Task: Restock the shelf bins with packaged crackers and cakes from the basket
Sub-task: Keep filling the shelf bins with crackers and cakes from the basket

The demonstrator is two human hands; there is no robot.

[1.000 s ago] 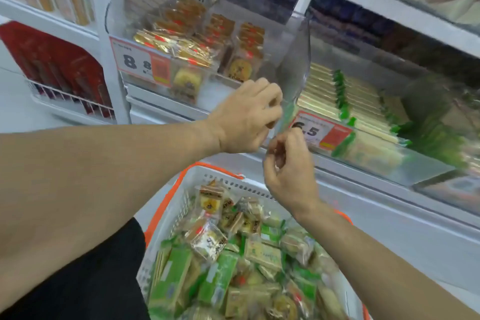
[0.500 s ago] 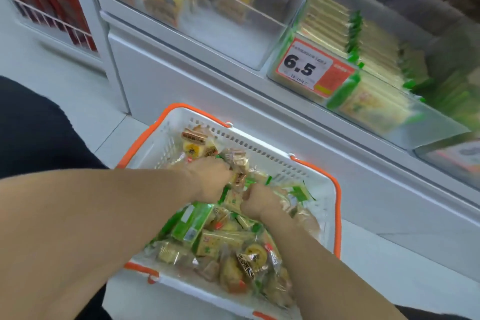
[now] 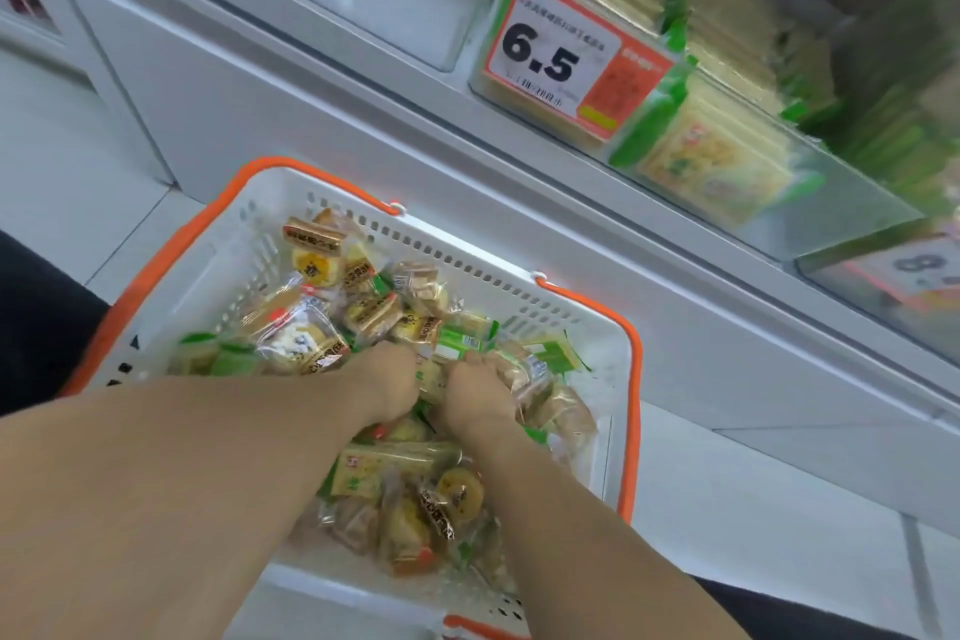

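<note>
A white basket (image 3: pixel 234 250) with orange handles sits on the floor, filled with several wrapped cakes and green cracker packets (image 3: pixel 395 470). Both my hands are down in the pile at its middle. My left hand (image 3: pixel 387 382) has its fingers curled into the packets; what it holds is hidden. My right hand (image 3: pixel 480 390) is beside it, fingers curled down among a green packet (image 3: pixel 462 338) and clear-wrapped cakes. Above, a clear shelf bin (image 3: pixel 852 203) holds rows of green-edged cracker packs behind a 6.5 price tag (image 3: pixel 566 57).
A second clear bin (image 3: pixel 441 31) lies left of the cracker bin, and another with a price tag (image 3: pixel 914 270) at the right edge. The white shelf base (image 3: pixel 311 120) runs behind the basket. Grey floor tiles surround it.
Both hands dropped from the bin divider on the shelf down into the basket. The view tilted downward and closer to the basket. The hands now dig deeper among the packets.
</note>
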